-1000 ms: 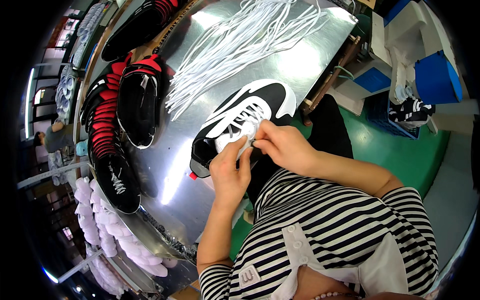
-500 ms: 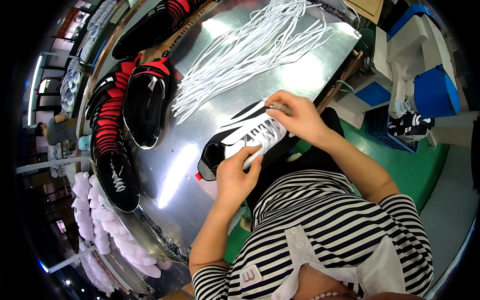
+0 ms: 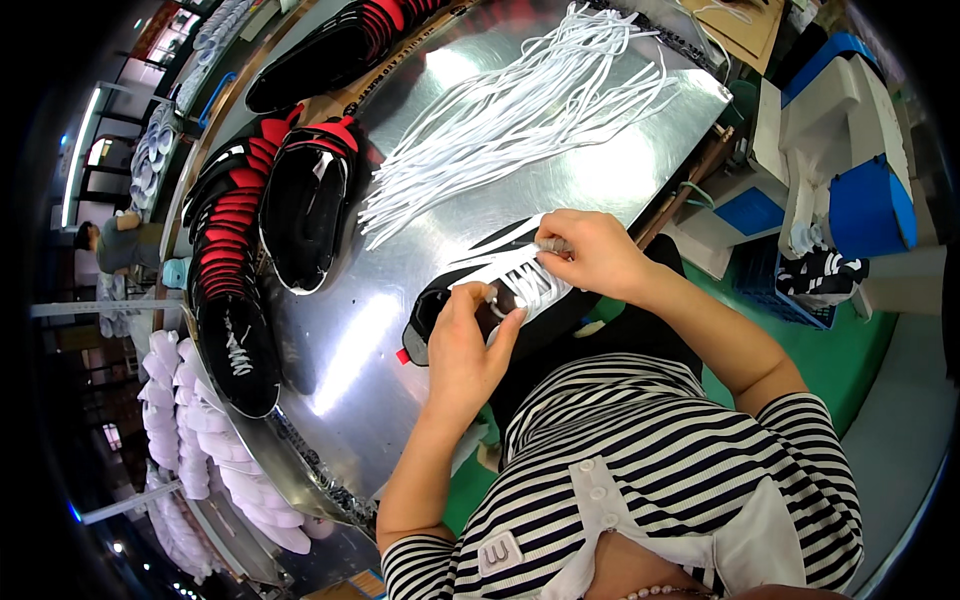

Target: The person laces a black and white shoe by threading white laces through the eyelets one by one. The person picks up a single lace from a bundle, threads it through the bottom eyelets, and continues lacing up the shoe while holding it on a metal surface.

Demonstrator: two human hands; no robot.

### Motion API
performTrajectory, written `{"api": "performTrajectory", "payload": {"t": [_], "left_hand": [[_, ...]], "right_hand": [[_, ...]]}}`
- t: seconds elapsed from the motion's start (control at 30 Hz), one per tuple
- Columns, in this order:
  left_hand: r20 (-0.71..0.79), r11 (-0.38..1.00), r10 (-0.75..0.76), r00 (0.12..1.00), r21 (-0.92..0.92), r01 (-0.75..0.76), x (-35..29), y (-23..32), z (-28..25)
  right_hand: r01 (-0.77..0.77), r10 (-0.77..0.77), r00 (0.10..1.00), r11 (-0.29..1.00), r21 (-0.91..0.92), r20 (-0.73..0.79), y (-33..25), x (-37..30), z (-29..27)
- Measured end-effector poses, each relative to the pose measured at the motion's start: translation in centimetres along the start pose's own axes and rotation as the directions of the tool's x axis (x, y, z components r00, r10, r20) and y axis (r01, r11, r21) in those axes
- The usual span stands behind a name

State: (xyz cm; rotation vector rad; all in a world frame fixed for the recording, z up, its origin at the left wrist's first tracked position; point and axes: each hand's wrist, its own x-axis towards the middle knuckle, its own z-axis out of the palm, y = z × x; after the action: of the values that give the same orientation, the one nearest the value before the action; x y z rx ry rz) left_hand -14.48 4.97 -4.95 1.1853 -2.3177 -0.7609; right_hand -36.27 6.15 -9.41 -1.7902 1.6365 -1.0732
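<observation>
A black-and-white shoe upper (image 3: 462,272) with a red heel tab lies at the table's near edge, toe to the right. White laces (image 3: 536,284) zigzag across its front. My right hand (image 3: 600,252) is closed in a pinch on a small grey-handled tool (image 3: 553,244), whose thin tip points left over the lacing. My left hand (image 3: 468,340) grips the upper at its opening, thumb and forefinger on either side of the dark gap below the laces. A bit of white lace shows by those fingertips; its hold there is partly hidden.
Loose white laces (image 3: 520,100) spread across the metal table (image 3: 350,350). A row of black-and-red uppers (image 3: 232,225) and a single black upper (image 3: 305,210) lie left. A blue crate (image 3: 775,275) holding shoes stands right; white shoe parts (image 3: 215,430) are stacked left.
My left thumb and forefinger have spread, and the dark gap now shows where white material was between them. My right hand, with the tool, has shifted slightly right and down.
</observation>
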Motion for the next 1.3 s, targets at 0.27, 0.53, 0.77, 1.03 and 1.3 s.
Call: {"api": "performTrajectory", "payload": {"t": [0.27, 0.53, 0.77, 1.03, 1.3], "left_hand": [[-0.026, 0.994, -0.058, 0.998, 0.095, 0.060, 0.7, -0.1, 0.4], [-0.015, 0.995, -0.061, 0.998, 0.072, 0.062, 1.6, -0.8, 0.1], [-0.319, 0.945, 0.312, 0.895, 0.207, -0.255, -4.6, -1.7, -0.7], [-0.076, 0.420, -0.574, 0.816, -0.882, 0.213, -11.1, -2.2, 3.9], [0.211, -0.132, -0.517, 0.830, -0.977, 0.166, -9.0, -4.2, 1.7]], "right_hand": [[0.034, -0.037, 0.998, 0.996, -0.081, -0.041, 0.2, -0.4, 0.6], [0.036, -0.033, 0.999, 0.993, 0.108, -0.029, 0.8, -1.6, -0.4], [-0.114, 0.156, 0.978, 0.954, 0.278, -0.137, 0.9, -1.8, -0.5], [-0.216, 0.248, 0.966, 0.929, 0.300, -0.072, -1.2, -1.6, 1.3], [-0.365, 0.358, 0.926, 0.765, 0.531, 0.120, -4.1, -4.8, 2.3]]}}
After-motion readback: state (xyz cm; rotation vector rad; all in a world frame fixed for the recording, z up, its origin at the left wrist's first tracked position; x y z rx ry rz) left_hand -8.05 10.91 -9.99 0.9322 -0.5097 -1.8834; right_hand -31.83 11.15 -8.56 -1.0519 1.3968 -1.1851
